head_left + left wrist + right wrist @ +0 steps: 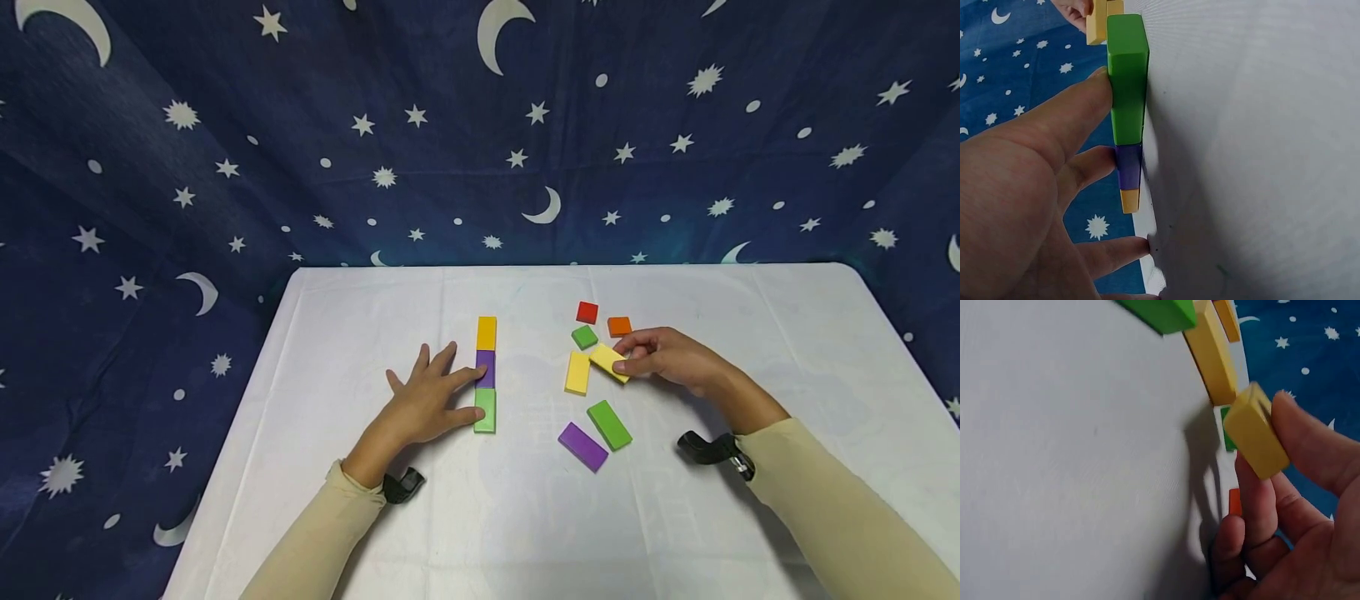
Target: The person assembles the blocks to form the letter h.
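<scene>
Three blocks form a straight line end to end: an orange-yellow block (487, 332) at the far end, a purple block (486, 371) in the middle and a green block (485, 412) nearest me. My left hand (423, 404) is spread beside them, thumb touching the green block and index finger on the purple one; the left wrist view shows both contacts. My right hand (671, 360) pinches a yellow block (609, 364) between thumb and fingers. In the right wrist view this yellow block (1256, 432) is held tilted, apart from the tablecloth.
Around my right hand lie another yellow block (577, 373), a small green block (585, 337), a red block (587, 312) and an orange block (619, 327). Closer to me are a long green block (610, 425) and a purple block (582, 447). A starry cloth (450, 167) hangs behind the white table (360, 308).
</scene>
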The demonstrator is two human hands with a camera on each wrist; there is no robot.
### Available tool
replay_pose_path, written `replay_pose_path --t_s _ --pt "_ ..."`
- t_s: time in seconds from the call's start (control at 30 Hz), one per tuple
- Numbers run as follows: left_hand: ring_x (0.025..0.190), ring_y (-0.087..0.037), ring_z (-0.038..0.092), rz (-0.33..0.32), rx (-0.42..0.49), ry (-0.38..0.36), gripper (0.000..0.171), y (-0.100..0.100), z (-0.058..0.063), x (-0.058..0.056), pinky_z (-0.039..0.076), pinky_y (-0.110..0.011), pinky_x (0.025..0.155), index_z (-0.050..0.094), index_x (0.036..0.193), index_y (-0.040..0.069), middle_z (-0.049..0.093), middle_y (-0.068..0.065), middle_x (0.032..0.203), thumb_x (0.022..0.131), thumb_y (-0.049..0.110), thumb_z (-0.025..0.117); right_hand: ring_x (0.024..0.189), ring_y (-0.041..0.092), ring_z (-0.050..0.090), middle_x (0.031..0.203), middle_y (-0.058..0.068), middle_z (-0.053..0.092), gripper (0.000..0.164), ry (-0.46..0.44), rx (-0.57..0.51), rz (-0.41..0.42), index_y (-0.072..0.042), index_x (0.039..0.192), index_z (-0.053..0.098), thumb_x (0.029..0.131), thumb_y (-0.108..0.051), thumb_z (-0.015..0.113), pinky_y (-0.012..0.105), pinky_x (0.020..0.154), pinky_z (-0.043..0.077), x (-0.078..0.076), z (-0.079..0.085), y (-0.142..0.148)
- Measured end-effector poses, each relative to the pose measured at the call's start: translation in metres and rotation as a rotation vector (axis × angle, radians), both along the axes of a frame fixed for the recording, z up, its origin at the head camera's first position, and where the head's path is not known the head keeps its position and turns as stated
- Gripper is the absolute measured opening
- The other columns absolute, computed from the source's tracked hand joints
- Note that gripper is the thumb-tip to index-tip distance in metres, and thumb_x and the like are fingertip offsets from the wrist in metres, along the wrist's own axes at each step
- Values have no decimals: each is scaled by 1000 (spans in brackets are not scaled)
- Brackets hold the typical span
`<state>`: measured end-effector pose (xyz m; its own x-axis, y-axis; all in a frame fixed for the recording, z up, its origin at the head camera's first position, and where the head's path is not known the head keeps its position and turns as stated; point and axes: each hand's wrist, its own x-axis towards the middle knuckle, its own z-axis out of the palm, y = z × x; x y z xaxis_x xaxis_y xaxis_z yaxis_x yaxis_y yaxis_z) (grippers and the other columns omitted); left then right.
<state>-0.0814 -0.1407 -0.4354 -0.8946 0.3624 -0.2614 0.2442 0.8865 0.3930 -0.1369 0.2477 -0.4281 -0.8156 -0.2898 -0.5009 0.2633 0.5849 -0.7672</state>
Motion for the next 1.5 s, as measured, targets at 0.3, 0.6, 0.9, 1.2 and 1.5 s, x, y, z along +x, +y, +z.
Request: replay_pose_path --t_s 0.3,0.6,0.9,1.2,1.5 --pt "155 -53 8 -1 1 3 67 0 0 -1 6 -93 98 53 148 39 22 -12 170 88 59 72 97 24 48 92 6 51 52 35 28 -42 -3 137 57 94 -28 71 33 78 41 -1 7 -13" --pt "155 -53 8 0 9 -4 66 0 0 0 5 -93 98 53 148 40 22 -12 170 88 59 72 90 18 63 102 6 59 47 -3 -74 -160 -3 130 54 92 -24 74 25 79 58 -1 6 -29" --pt "155 -53 8 -5 4 1 65 -1 0 0 6 -93 98 53 148 40 22 -12 170 88 60 71 90 15 71 106 10 54 46 -88 -296 -238 -3 130 45 94 -10 72 37 89 60 -10 10 -48" --pt "155 -53 8 -2 5 -1 66 -1 1 0 6 -93 99 53 148 40 22 -12 170 88 59 72 97 23 70 101 11 47 59 -39 -413 -229 -8 149 40 96 -1 66 39 89 60 -19 7 -68" --pt "155 -53 8 -1 3 -8 66 0 1 0 5 -93 99 53 148 39 22 -12 170 88 59 72 101 23 65 98 5 33 60 -52 -457 -262 -7 150 41 96 9 60 47 91 58 -24 6 -85"
